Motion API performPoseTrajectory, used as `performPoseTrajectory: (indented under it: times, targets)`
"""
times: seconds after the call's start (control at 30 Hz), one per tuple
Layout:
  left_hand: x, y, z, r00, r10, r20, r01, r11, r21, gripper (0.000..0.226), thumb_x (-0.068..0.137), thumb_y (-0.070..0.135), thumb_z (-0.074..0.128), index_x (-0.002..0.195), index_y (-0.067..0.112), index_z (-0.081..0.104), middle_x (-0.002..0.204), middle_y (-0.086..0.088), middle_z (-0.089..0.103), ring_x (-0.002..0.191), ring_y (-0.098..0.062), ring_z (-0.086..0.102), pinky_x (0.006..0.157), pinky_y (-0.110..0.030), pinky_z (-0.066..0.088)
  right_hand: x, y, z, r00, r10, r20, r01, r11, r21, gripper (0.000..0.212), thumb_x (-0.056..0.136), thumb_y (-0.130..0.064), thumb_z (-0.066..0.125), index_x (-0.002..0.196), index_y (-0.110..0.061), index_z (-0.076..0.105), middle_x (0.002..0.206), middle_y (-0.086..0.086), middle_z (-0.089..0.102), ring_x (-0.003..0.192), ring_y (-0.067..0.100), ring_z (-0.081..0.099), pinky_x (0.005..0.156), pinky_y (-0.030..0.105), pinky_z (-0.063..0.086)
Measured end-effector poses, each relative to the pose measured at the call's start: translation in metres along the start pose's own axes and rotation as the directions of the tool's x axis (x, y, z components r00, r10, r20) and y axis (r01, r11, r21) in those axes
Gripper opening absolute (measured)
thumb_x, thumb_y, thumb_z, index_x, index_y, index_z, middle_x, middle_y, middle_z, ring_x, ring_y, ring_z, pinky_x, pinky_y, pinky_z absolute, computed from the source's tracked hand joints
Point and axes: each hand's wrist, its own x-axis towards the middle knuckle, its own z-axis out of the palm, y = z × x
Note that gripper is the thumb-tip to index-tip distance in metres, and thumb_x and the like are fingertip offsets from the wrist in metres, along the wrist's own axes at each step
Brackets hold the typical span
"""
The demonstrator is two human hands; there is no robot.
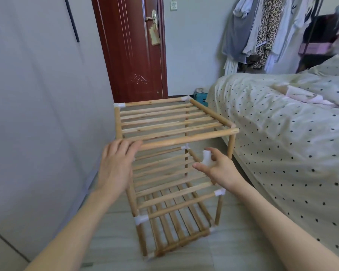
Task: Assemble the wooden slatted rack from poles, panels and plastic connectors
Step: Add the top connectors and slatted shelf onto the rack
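On the pale floor between the grey wardrobe [37,94] and the spotted bed [282,133], the three-tier rack of light wooden poles and slats [174,173] stands upright and nearly whole. The person's left hand [115,165] lies over the near-left top corner, fingers straight and pressing on the front top pole [188,138], whose long axis runs left to right across the view. The right hand [219,169] pinches a white plastic corner connector [206,159] between thumb and fingers, held in the air below that pole and above the middle tier. The near-right top corner [234,130] shows bare pole ends with no white fitting. It lies up and to the right of the connector, nearer the right hand, so that hand seems best placed to cap it while the left steadies the frame.
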Motion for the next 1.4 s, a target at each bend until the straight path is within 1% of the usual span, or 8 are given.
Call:
performPoseTrajectory:
  times: [0.1, 0.2, 0.4, 0.57, 0.8, 0.93, 1.1, 1.4]
  targets:
    - [-0.004, -0.024, 0.002, 0.993, -0.121, -0.015, 0.122, 0.991, 0.054, 0.063, 0.057, -0.020, 0.067, 0.112, 0.009, 0.062, 0.097, -0.011, 0.058, 0.099, -0.029, 0.041, 0.085, -0.049, 0.039, -0.001, 0.004, -0.006, 0.995, 0.098, 0.007, -0.098, 0.989, 0.111, 0.075, 0.076, -0.050, 0.069, 0.137, -0.018, 0.039, 0.118, 0.002, 0.054, 0.083, 0.013, 0.052, 0.074, 0.027, 0.045]
    - [-0.008, -0.042, 0.001, 0.952, -0.307, -0.018, 0.307, 0.949, 0.071, 0.055, 0.061, -0.018, 0.062, 0.108, 0.010, 0.062, 0.103, -0.014, 0.059, 0.105, -0.034, 0.045, 0.090, -0.058, 0.034, -0.007, 0.007, -0.014, 0.984, 0.166, 0.056, -0.175, 0.953, 0.247, 0.036, 0.079, -0.034, 0.072, 0.106, -0.017, 0.054, 0.073, -0.007, 0.055, 0.053, 0.006, 0.044, 0.050, 0.022, 0.038]
    - [-0.005, -0.035, -0.001, 0.844, -0.537, 0.009, 0.535, 0.842, 0.075, 0.031, 0.076, -0.004, 0.056, 0.106, 0.003, 0.057, 0.120, -0.022, 0.053, 0.129, -0.039, 0.031, 0.102, -0.069, 0.010, -0.025, -0.002, -0.032, 0.975, 0.103, 0.196, -0.183, 0.873, 0.453, 0.012, 0.089, -0.013, 0.061, 0.079, -0.007, 0.061, 0.056, -0.001, 0.049, 0.043, 0.006, 0.039, 0.040, 0.017, 0.034]
    - [0.002, 0.003, -0.002, 0.921, -0.381, 0.084, 0.378, 0.925, 0.046, 0.033, 0.076, -0.002, 0.061, 0.107, 0.006, 0.058, 0.115, -0.014, 0.054, 0.127, -0.033, 0.037, 0.106, -0.066, 0.003, -0.027, -0.009, -0.039, 0.988, 0.146, -0.043, -0.089, 0.789, 0.608, 0.011, 0.088, -0.017, 0.061, 0.090, -0.009, 0.055, 0.076, 0.011, 0.041, 0.047, 0.010, 0.043, 0.044, 0.021, 0.037]
    - [0.009, 0.047, -0.010, 0.995, -0.002, 0.105, 0.020, 0.985, -0.172, 0.030, 0.089, 0.022, 0.053, 0.116, 0.012, 0.061, 0.108, -0.004, 0.062, 0.107, -0.026, 0.057, 0.106, -0.054, 0.025, -0.025, -0.018, -0.029, 0.986, 0.165, -0.025, -0.086, 0.629, 0.773, 0.019, 0.091, -0.021, 0.059, 0.093, -0.004, 0.069, 0.078, 0.004, 0.063, 0.051, 0.012, 0.045, 0.047, 0.021, 0.044]
    - [0.021, 0.071, -0.015, 0.989, 0.097, 0.115, -0.065, 0.964, -0.258, 0.033, 0.089, 0.029, 0.052, 0.118, 0.016, 0.062, 0.104, -0.001, 0.063, 0.099, -0.022, 0.060, 0.097, -0.047, 0.034, -0.021, -0.023, -0.029, 0.988, 0.135, -0.072, -0.039, 0.682, 0.730, 0.015, 0.089, -0.018, 0.060, 0.085, -0.013, 0.074, 0.103, 0.003, 0.071, 0.057, 0.012, 0.042, 0.051, 0.020, 0.041]
    - [0.033, 0.089, -0.014, 0.983, 0.126, 0.132, -0.092, 0.967, -0.238, 0.034, 0.089, 0.035, 0.056, 0.120, 0.022, 0.062, 0.102, 0.001, 0.062, 0.100, -0.020, 0.058, 0.098, -0.045, 0.028, -0.019, -0.023, -0.035, 0.988, 0.107, -0.116, 0.013, 0.678, 0.735, 0.025, 0.089, -0.004, 0.055, 0.109, -0.018, 0.062, 0.103, 0.007, 0.067, 0.074, 0.017, 0.049, 0.062, 0.024, 0.044]
    - [0.049, 0.096, -0.002, 0.960, 0.179, 0.213, -0.120, 0.957, -0.264, 0.035, 0.096, 0.039, 0.042, 0.129, 0.031, 0.049, 0.118, 0.012, 0.057, 0.107, -0.009, 0.053, 0.094, -0.028, 0.028, -0.024, -0.022, -0.031, 0.982, -0.022, -0.186, 0.115, 0.855, 0.506, 0.013, 0.086, -0.006, 0.062, 0.090, -0.016, 0.070, 0.069, -0.013, 0.062, 0.061, 0.001, 0.055, 0.059, 0.008, 0.044]
